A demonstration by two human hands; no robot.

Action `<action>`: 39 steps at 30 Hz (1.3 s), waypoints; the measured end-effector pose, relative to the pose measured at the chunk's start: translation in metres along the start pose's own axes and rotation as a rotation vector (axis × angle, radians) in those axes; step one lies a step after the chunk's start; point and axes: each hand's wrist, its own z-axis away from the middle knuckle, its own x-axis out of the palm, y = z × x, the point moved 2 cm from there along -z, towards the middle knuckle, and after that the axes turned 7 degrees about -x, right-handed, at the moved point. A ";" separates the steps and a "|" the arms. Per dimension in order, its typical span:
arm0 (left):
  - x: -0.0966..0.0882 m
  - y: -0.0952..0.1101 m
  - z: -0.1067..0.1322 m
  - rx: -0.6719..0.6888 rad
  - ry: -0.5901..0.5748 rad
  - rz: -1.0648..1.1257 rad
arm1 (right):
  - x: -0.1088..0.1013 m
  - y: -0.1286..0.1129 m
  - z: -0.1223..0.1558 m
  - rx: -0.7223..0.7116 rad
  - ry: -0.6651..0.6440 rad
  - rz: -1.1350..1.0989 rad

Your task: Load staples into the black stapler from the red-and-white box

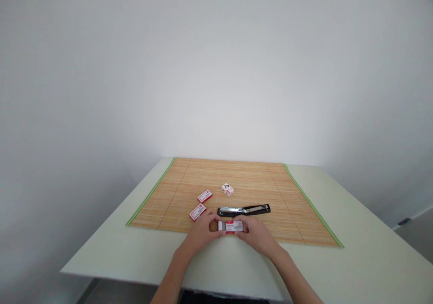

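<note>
Staple box position: the staple box [230,226] is held between both hands, over the near edge of the bamboo mat [294,204], just in front of the open stapler [243,210].
Left hand [201,232]: fingers pinch the box's left end.
Right hand [255,234]: fingers grip its right end.
Box look: small, white and red.
Hard to read: the print is too small, and the fingers cover both ends.

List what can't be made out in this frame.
Head view only:
- small box held between the left hand and the right hand: the print is too small to read. Fingers cover both ends, so I can't tell if it is open or closed.
- stapler, opened out on the mat: too small to tell if staples are loaded.
- white box: label too small to read.
- table: near right corner cut off by the frame edge.
</note>
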 end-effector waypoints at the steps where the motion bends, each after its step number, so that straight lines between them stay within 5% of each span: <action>1: 0.000 0.000 0.000 0.004 0.004 0.005 | -0.002 0.002 0.000 0.000 -0.015 0.020; 6: 0.005 -0.001 0.004 0.025 0.066 0.014 | -0.015 0.011 0.007 -0.001 -0.014 0.041; 13: 0.014 -0.002 0.005 0.031 0.244 -0.010 | -0.011 -0.012 -0.018 0.043 0.019 0.095; 25: 0.020 -0.006 0.002 0.078 0.218 -0.101 | 0.031 -0.014 -0.054 0.171 0.116 -0.049; 32: 0.019 -0.002 0.004 0.065 0.224 -0.060 | 0.029 -0.013 -0.047 0.279 0.212 0.113; 39: 0.018 0.000 0.006 0.081 0.229 -0.049 | 0.029 -0.010 -0.049 0.238 0.199 -0.022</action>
